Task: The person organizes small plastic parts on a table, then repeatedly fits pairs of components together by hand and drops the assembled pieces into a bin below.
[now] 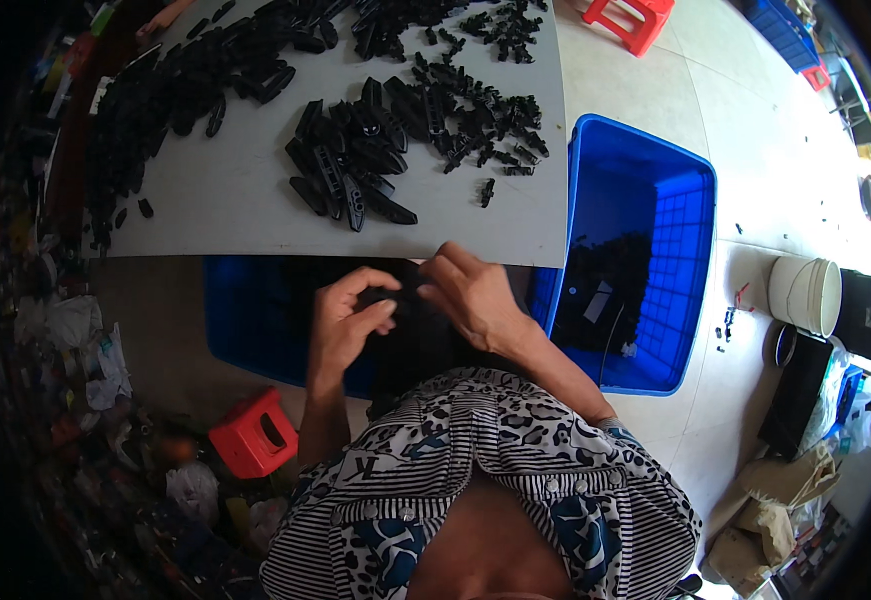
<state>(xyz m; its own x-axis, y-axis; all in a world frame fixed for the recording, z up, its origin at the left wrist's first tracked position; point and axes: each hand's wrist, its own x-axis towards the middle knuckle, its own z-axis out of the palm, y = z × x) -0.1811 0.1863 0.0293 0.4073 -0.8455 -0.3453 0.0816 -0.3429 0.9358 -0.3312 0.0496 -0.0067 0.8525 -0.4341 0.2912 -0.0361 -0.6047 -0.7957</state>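
Just off the table's near edge, my left hand (348, 318) is curled, thumb and forefinger closed around something dark that blends into the black behind it. Close by on its right, my right hand (476, 298) has its fingers bent and pressed together; whatever they grip is hidden. Ahead of both hands, a pile of black boat-shaped plastic pieces (356, 160) lies on the pale table (226, 215). To its right are many small black clip-like parts (496, 120), with a single one (487, 193) apart from the rest.
A large heap of black pieces (176, 90) covers the table's far left, near another person's hand (161, 20). A blue crate (691, 260) holding dark things stands right of the table; another blue bin (246, 320) sits under its edge. Red stools (254, 435) and a white bucket (804, 295) stand around.
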